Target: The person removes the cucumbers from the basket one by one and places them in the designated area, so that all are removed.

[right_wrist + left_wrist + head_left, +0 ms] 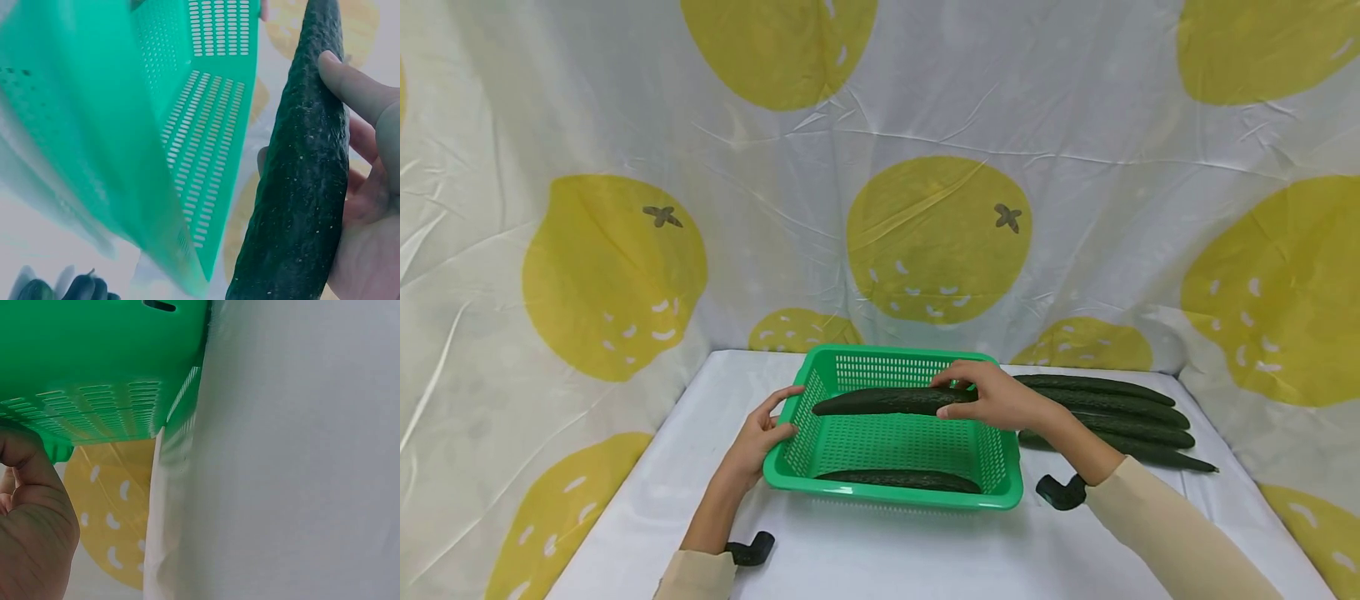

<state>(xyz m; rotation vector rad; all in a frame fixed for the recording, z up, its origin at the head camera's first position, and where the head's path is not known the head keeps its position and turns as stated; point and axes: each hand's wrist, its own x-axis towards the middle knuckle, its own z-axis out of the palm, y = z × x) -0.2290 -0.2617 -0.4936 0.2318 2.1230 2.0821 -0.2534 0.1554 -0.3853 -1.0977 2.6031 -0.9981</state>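
My right hand grips a dark green cucumber near its right end, thumb on one side and fingers on the other. The cucumber is level, over the far half of a green plastic basket. Close up in the right wrist view, the bumpy cucumber lies along the palm. At the basket's left end my left hand holds the rim between thumb and fingers; the left wrist view shows that hand beside the slotted wall. Another cucumber lies inside along the near wall, partly hidden by the rim.
Several cucumbers lie side by side on the white-covered table, right of the basket and partly behind my right arm. A white cloth with yellow lemon prints hangs behind the table. Black wrist devices sit on both wrists.
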